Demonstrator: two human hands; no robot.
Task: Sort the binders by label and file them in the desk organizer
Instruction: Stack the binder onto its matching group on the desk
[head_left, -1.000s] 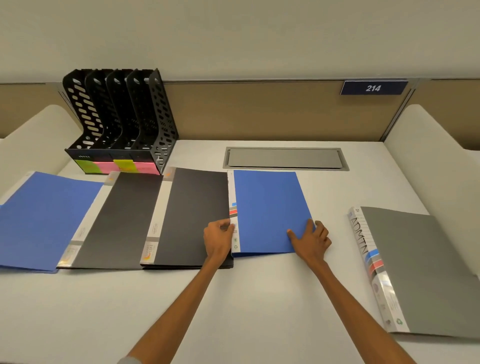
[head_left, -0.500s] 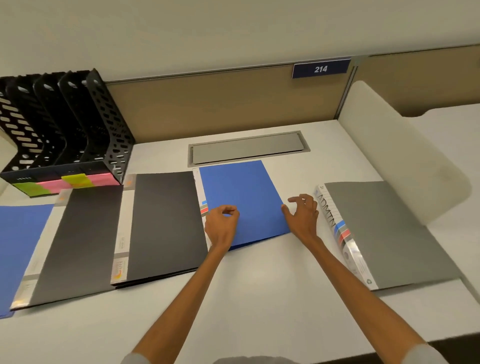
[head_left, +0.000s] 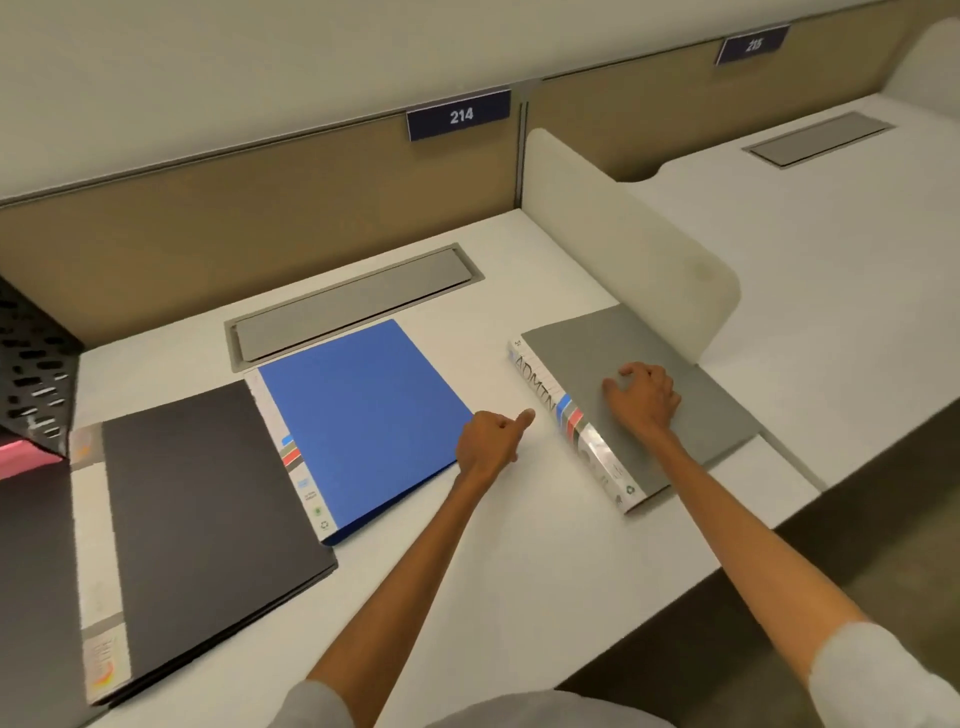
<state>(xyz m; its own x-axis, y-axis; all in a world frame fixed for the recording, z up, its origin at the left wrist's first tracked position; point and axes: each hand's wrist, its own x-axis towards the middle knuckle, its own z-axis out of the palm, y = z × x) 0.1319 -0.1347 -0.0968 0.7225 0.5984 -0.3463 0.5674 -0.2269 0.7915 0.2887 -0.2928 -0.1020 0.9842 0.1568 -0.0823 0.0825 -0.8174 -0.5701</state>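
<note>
Four flat binders show on the white counter (head_left: 519, 597), none filed yet. At the far left edge stands the black perforated plastic desk organizer (head_left: 31, 379), only its corner in view, with a black binder (head_left: 31, 597) partly cut off below it. Next lies a second black binder with a white spine label (head_left: 208, 525), then the blue plastic binder (head_left: 363, 421) near the counter's middle. Both hands were on that blue binder a second ago and have now left it. The left hand (head_left: 488, 441) hovers just right of it, loosely curled, its grip holding nothing. The right hand (head_left: 644, 397) rests with fingers bent on the grey binder marked ADMIN (head_left: 649, 405) by the right-hand divider (pressing, not grasping). Judging by this shift, the ADMIN binder is the next one to be checked or moved.
</note>
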